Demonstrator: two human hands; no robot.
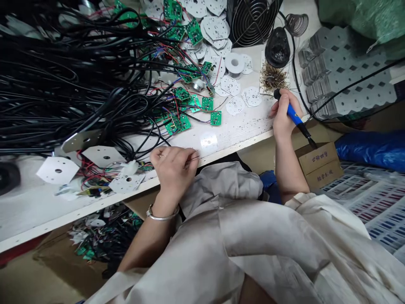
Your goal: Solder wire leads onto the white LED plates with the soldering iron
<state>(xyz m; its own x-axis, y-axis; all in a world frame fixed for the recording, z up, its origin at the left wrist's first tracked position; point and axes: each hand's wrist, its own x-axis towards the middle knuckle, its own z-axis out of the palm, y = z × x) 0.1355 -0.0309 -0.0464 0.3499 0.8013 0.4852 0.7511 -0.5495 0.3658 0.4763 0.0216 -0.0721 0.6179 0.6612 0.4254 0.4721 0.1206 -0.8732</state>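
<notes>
My right hand (284,114) is closed around a soldering iron (295,115) with a blue and black handle. Its dark front part reaches toward a pad covered in brown solder scraps (272,78), and I cannot make out the tip. At the table's front edge, my left hand (175,169) is pinched, with a thin dark wire (195,157) sticking out from the fingertips. A small shiny whitish piece (209,141) lies on the table just beyond it. Green circuit boards (177,123) with wires lie farther back, near a single small green board (216,118).
Black cables (63,80) heap over the left side. White discs (230,85) and a solder spool (234,63) lie mid-table. A black fan (253,21), an iron stand (277,47) and stacked grey plates (351,76) stand at right. A cardboard box (321,164) sits below the edge.
</notes>
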